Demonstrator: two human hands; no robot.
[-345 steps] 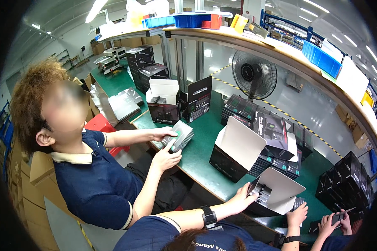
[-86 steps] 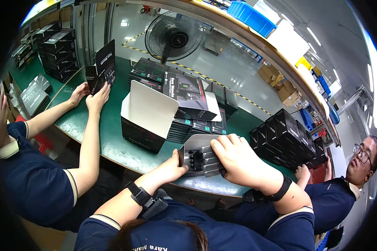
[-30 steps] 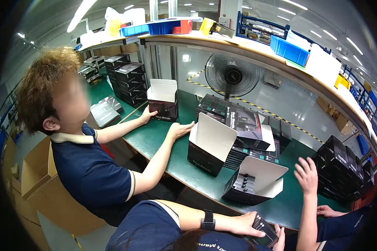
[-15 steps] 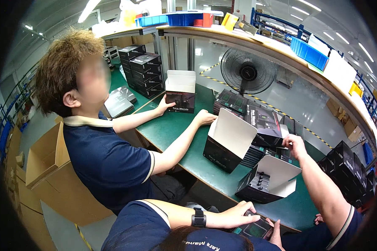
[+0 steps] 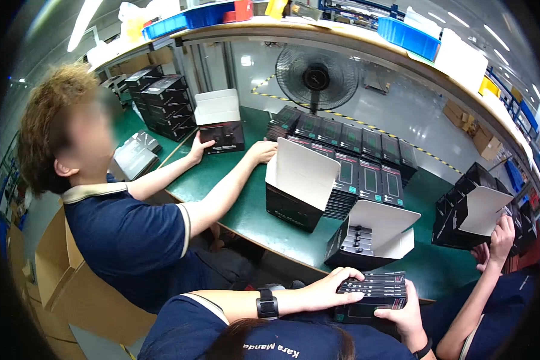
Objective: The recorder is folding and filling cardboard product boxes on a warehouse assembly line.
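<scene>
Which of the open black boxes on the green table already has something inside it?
The open box nearest the wearer's hands: slim black packs stand inside. No contents show in the others.

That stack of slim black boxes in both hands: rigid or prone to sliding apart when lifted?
Probably rigid singly: each slim box in the stack shows straight edges. As loose layers they could shear, so the left hand pressing on top and the right hand underneath likely matter. Surfaces look glossy, perhaps slippery. It seems light, held off the green bench.

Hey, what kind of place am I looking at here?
Most likely a factory packing line: a long green workbench with stacks of small black boxes, open cartons, and blue bins on the shelf above. Both hands, left hand and right hand, hold a stack of boxes.
</scene>
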